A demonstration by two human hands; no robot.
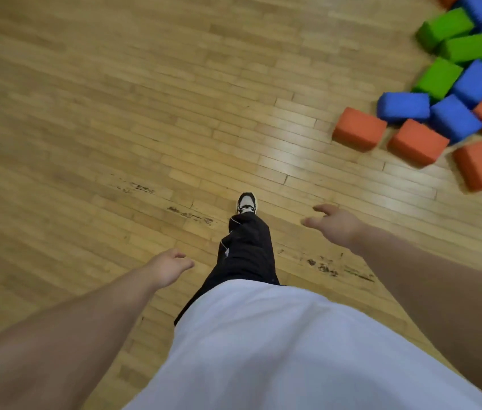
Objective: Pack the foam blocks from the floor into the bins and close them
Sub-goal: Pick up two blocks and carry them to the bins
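Left hand (168, 266): low and near, just left of the leg, fingers loosely curled, holding nothing. Farthest from the work.

Centre: one dark trouser leg out ahead, shoe (245, 203) planted on the wooden floor (115, 113), toe pointing far.

Right hand (333, 224): out to the right, fingers slack and spread, also empty. It's the nearer hand to the task.

Foam blocks (456, 84): all on the floor in a loose heap, far right, well apart from both hands. Orange ones sit at the near edge, with blue and green packed touching behind them. Closest piece is the leftmost orange block (358, 128), far and right of the right hand. Its long side looks to run roughly left-right, though the blur makes that uncertain.

No bins in view. My read: nothing's packed here, and the next pick calls for closing toward far-right, right hand leading.
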